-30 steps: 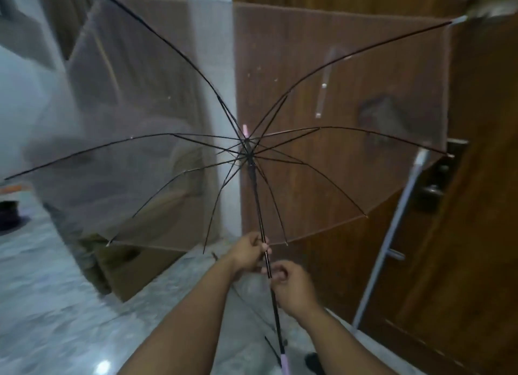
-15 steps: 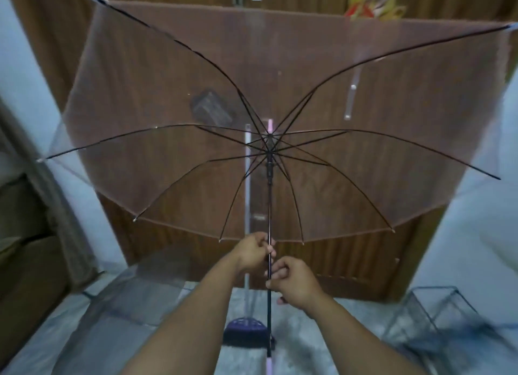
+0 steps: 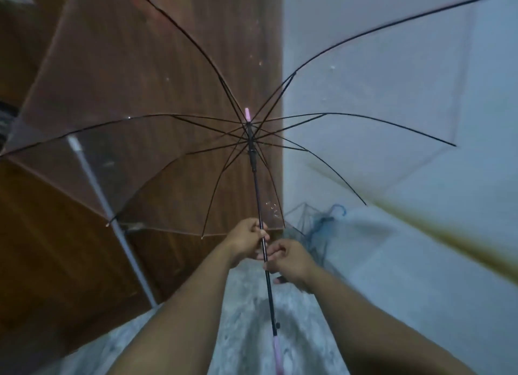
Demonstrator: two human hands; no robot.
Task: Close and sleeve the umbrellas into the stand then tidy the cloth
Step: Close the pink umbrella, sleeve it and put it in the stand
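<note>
Clear umbrella (image 3: 196, 100) fully open, canopy spread away from the wearer and tilted up toward the wooden door (image 3: 50, 248) and the pale wall (image 3: 392, 66) — held out at arm's length, likely so the ribs have free room to fold without catching on anything. Both hands sit on the thin dark shaft (image 3: 259, 206), stacked close together well below the runner (image 3: 252, 157), which is still up near the hub with the stretchers extended. Left hand (image 3: 246, 241) higher, fingers wrapped and closed around the shaft; right hand (image 3: 291, 262) just beneath it, fingers curled in on the shaft too, though the frame is soft and I cannot tell how firmly the lower fingers press. Pink handle (image 3: 279, 355) hangs below both hands near the bottom edge, unheld — the grip is on the shaft rather than the handle, which reads as a set-up for sliding one hand up to release the catch while the other steadies. Beyond the canopy's right edge, on the marble floor (image 3: 246, 318), a wire stand (image 3: 305, 220) with what looks like a blue-handled umbrella in it; detail blurred. A white pole (image 3: 112, 215) leans against the door, seen partly through the plastic. Closing not yet started; the cloth is not in view.
</note>
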